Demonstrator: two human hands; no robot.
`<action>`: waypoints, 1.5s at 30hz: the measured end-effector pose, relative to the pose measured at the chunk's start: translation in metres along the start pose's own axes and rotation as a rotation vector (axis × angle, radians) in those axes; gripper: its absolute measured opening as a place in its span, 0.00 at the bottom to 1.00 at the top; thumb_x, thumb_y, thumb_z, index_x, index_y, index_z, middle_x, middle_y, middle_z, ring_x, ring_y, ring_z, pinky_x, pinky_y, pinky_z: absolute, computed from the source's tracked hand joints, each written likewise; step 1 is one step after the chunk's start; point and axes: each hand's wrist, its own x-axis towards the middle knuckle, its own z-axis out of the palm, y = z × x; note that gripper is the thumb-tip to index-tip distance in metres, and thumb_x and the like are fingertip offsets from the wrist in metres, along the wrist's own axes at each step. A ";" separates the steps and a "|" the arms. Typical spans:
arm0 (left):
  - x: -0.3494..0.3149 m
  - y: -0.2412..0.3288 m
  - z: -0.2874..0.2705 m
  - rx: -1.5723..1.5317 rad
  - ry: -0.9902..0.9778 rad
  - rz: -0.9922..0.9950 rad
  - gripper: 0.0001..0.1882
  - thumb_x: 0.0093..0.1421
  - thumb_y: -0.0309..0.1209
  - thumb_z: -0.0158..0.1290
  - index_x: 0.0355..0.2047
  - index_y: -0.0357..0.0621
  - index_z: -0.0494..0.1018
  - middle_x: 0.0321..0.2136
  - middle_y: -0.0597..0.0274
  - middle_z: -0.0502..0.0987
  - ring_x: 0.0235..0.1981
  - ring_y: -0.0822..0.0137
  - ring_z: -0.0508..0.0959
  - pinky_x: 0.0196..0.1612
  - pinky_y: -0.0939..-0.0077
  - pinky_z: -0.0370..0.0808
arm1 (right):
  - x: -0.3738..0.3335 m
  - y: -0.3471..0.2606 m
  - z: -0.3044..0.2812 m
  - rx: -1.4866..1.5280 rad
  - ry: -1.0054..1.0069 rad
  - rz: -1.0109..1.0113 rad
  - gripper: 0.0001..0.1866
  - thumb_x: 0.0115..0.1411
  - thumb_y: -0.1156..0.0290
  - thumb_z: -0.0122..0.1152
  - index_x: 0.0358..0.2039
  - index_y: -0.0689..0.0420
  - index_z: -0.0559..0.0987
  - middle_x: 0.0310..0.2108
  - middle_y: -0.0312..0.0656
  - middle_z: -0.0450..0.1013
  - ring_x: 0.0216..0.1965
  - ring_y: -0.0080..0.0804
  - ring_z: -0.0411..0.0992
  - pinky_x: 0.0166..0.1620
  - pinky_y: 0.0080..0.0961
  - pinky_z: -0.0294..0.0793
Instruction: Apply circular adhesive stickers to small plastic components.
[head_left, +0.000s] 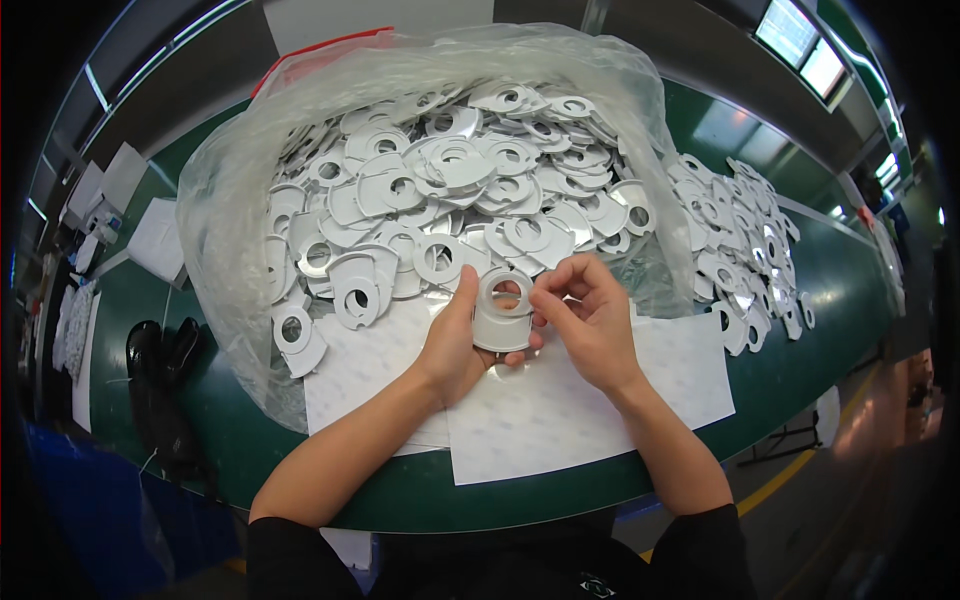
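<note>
A light grey flat plastic part (501,332), with a round hole and raised ring at its upper end, is held upright in front of me over white sheets. My left hand (458,345) grips it from the left, thumb along its edge and fingertips showing behind and below. At its right edge my right hand (590,325) is closed, thumb and index finger pinched together beside the ring. Whether anything small is between those fingertips I cannot make out. Just beyond both hands lies a large heap of similar grey parts (455,165) in a clear plastic bag (225,215).
White paper sheets (590,430) cover the front of the green table (420,508). To the right lies a second pile of grey parts (745,235). A black object (160,400) and a white box (157,240) are at the left.
</note>
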 end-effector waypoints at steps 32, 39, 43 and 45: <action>-0.008 0.004 0.002 0.018 -0.066 0.101 0.27 0.49 0.28 0.32 0.53 0.44 0.54 0.39 0.41 0.71 0.34 0.55 0.73 0.30 0.72 0.67 | 0.006 0.004 -0.011 0.114 0.181 -0.044 0.09 0.58 0.75 0.60 0.31 0.54 0.66 0.32 0.34 0.71 0.28 0.14 0.66 0.27 0.13 0.65; -0.005 0.002 0.000 -0.023 -0.057 0.082 0.22 0.58 0.34 0.31 0.53 0.48 0.55 0.39 0.43 0.72 0.33 0.57 0.74 0.29 0.73 0.67 | 0.003 0.006 -0.007 0.087 0.122 -0.034 0.09 0.57 0.76 0.60 0.33 0.57 0.67 0.31 0.34 0.72 0.30 0.15 0.68 0.28 0.12 0.64; -0.003 -0.001 0.001 -0.004 -0.001 0.056 0.22 0.65 0.46 0.28 0.52 0.48 0.58 0.37 0.49 0.73 0.32 0.62 0.74 0.28 0.76 0.67 | 0.003 0.005 -0.008 0.090 0.122 -0.024 0.09 0.57 0.77 0.60 0.33 0.57 0.67 0.31 0.35 0.72 0.31 0.16 0.68 0.29 0.12 0.67; -0.003 0.001 0.003 -0.004 -0.031 0.056 0.23 0.66 0.48 0.27 0.51 0.49 0.59 0.37 0.50 0.73 0.32 0.63 0.74 0.27 0.76 0.67 | 0.002 0.004 -0.005 0.099 0.105 -0.039 0.09 0.57 0.77 0.59 0.33 0.58 0.67 0.31 0.36 0.72 0.30 0.16 0.69 0.29 0.13 0.68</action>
